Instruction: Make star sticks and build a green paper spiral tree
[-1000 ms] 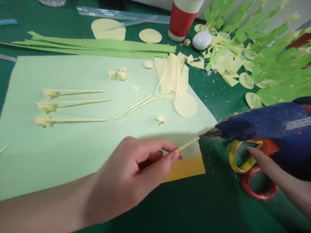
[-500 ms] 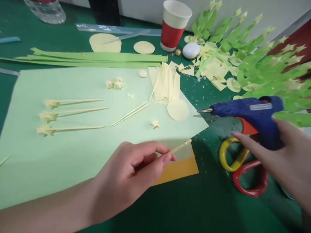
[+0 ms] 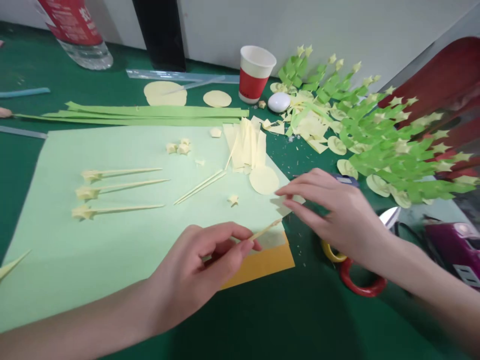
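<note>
My left hand (image 3: 210,270) pinches a thin wooden stick (image 3: 265,229), its free end pointing up and right with a small glossy blob on it. My right hand (image 3: 333,212) hovers over the right corner of the pale green sheet (image 3: 127,265), fingers apart and holding nothing. Behind it the blue glue gun (image 3: 347,179) is mostly hidden. A folded paper star (image 3: 233,200) lies between my hands and the bare sticks (image 3: 199,187). Three sticks with paper stars on their ends (image 3: 129,189) lie in a row at left. A few more stars (image 3: 179,147) sit farther back.
Scissors (image 3: 362,285) lie under my right forearm, near a purple device (image 3: 453,250). Green paper strips (image 3: 150,115), a paper cup (image 3: 255,75) and a bottle (image 3: 80,35) stand behind the sheet. Finished star plants (image 3: 390,135) crowd the right. Another person's fingertip (image 3: 5,113) shows far left.
My right hand has left the glue gun's handle and moved left toward the paper star. My left hand still holds the stick. The view has tilted up slightly.
</note>
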Tool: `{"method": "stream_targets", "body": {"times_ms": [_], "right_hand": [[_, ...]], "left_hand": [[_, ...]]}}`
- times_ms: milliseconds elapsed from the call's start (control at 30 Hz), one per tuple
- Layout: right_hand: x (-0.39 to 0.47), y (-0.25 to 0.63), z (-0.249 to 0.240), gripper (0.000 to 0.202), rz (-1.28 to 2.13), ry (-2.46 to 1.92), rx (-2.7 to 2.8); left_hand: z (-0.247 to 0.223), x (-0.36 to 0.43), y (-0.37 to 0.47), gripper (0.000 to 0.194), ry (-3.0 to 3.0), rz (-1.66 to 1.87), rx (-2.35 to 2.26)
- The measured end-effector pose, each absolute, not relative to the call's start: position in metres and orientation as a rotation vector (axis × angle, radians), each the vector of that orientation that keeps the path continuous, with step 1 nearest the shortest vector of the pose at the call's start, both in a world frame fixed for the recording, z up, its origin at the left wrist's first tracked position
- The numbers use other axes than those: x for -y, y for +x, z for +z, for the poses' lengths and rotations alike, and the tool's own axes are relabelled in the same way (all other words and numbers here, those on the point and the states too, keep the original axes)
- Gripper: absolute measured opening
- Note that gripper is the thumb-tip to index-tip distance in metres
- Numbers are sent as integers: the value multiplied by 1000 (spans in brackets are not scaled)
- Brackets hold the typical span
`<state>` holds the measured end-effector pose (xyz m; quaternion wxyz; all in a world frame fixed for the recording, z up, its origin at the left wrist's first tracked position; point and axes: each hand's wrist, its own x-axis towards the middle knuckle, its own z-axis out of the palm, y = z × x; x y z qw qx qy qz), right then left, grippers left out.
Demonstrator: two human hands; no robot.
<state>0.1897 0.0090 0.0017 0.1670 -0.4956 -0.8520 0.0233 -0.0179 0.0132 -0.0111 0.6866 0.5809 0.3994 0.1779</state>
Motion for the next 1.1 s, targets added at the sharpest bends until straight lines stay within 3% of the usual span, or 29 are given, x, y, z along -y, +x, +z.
{"method": "stream_targets", "body": {"times_ms": [333, 567, 733, 867, 1100], "right_hand": [[-34, 145, -30, 15, 293, -1175, 2423], [-30, 145, -15, 14, 334, -1277, 2259], [-16, 152, 14, 7, 885, -1462, 1663], [-7, 155, 21, 16, 1242, -1406, 1296], [-2, 152, 16, 17, 1302, -1298, 1172]], "left_hand": [[-11, -10, -21, 19, 1331, 526, -834], [-12, -9, -24, 20, 1322, 522, -818], [-9, -10, -25, 21, 1304, 551, -822], [-4, -14, -26, 19, 1386, 624, -864], [1, -21, -28, 15, 1590, 680, -914]]}}
